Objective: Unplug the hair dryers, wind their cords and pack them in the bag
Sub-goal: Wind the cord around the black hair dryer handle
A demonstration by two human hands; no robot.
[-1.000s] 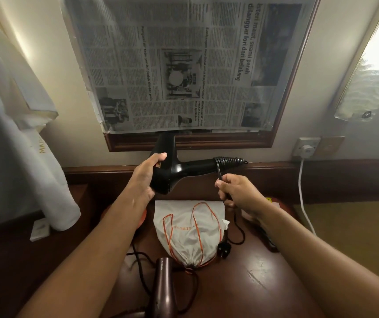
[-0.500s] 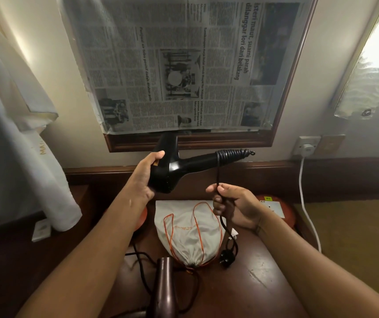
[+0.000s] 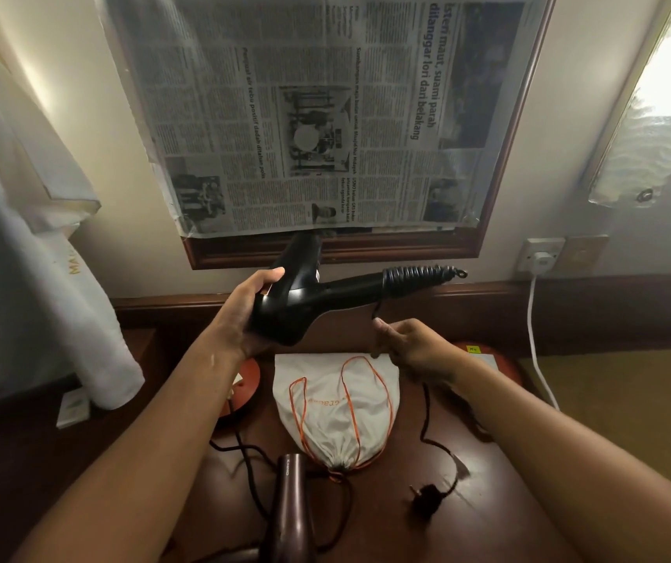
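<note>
Above the white drawstring bag (image 3: 335, 404) on the dark table (image 3: 500, 518), the left hand (image 3: 244, 314) clasps the black hair dryer (image 3: 305, 302) by its body, handle running level toward the wall socket side, nozzle up-left. Several cord (image 3: 427, 416) turns sit near the handle's end. Just below that end, the nearer right hand (image 3: 406, 345) pinches the cord, whose loose length trails down to the plug (image 3: 427, 495) right of the bag.

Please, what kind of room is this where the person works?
Probably a hotel room or guest bedroom. A white robe with gold lettering hangs beside a dark wooden desk, a framed mirror covered with newspaper is above it, and a wall socket is near carpeted floor.
</note>
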